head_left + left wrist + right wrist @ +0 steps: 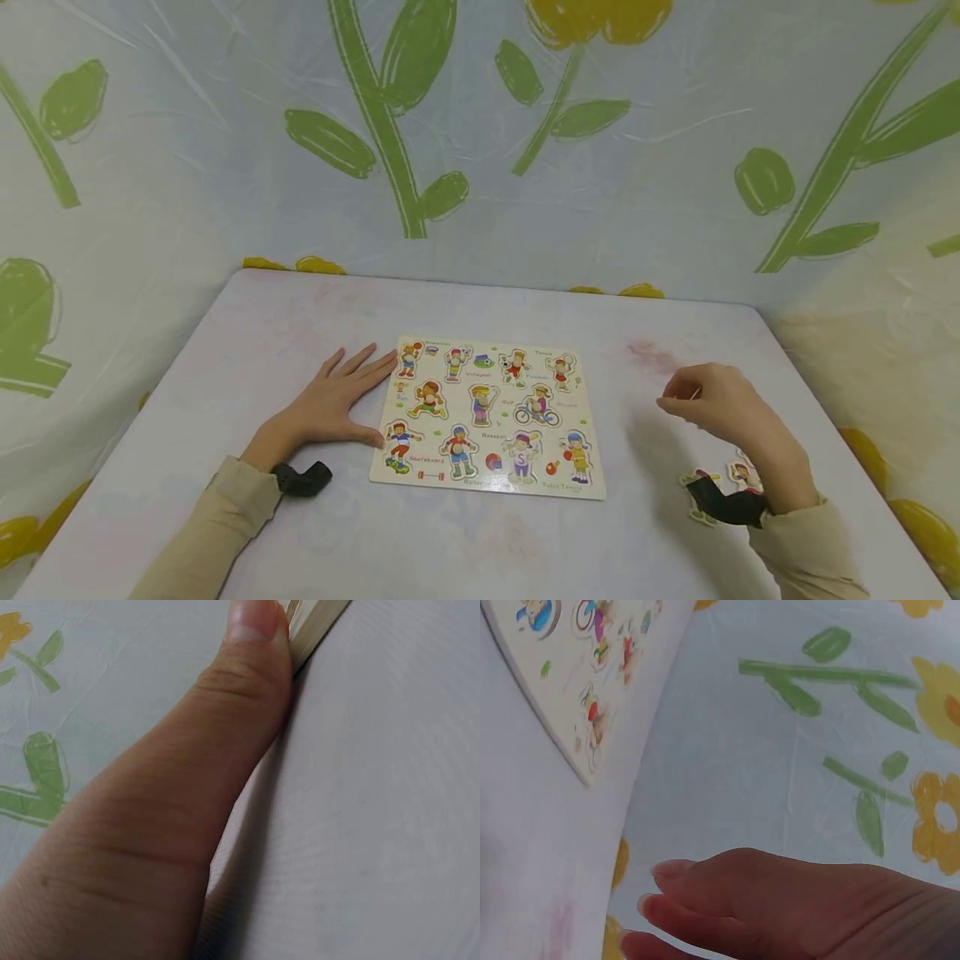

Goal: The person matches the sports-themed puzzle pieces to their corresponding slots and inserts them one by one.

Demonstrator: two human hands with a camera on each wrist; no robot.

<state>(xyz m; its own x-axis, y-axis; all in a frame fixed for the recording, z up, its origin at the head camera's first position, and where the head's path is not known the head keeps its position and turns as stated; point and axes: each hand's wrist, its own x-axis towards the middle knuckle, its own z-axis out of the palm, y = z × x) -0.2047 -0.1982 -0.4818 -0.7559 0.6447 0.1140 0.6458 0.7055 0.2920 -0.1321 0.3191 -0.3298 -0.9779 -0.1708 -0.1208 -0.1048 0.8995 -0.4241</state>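
A puzzle board (480, 417) with several sports figures lies flat on the table. My left hand (330, 408) rests spread on the table at the board's left side, its fingertips and thumb right at the edge. In the left wrist view the thumb (247, 667) meets the corner of the board (319, 634). To the right of the board, my right hand (712, 400) hovers over the table with loosely bent fingers. The right wrist view shows its thumb and fingertips (676, 868) with nothing visible between them. Loose puzzle pieces (744, 475) lie below the right wrist, partly covered by it.
The pale table (495, 550) has rounded far corners. A hanging cloth (600, 208) printed with green stems and yellow flowers surrounds its back and sides. A black wrist strap piece (303, 479) sits on the left wrist, and another black one (723, 502) on the right.
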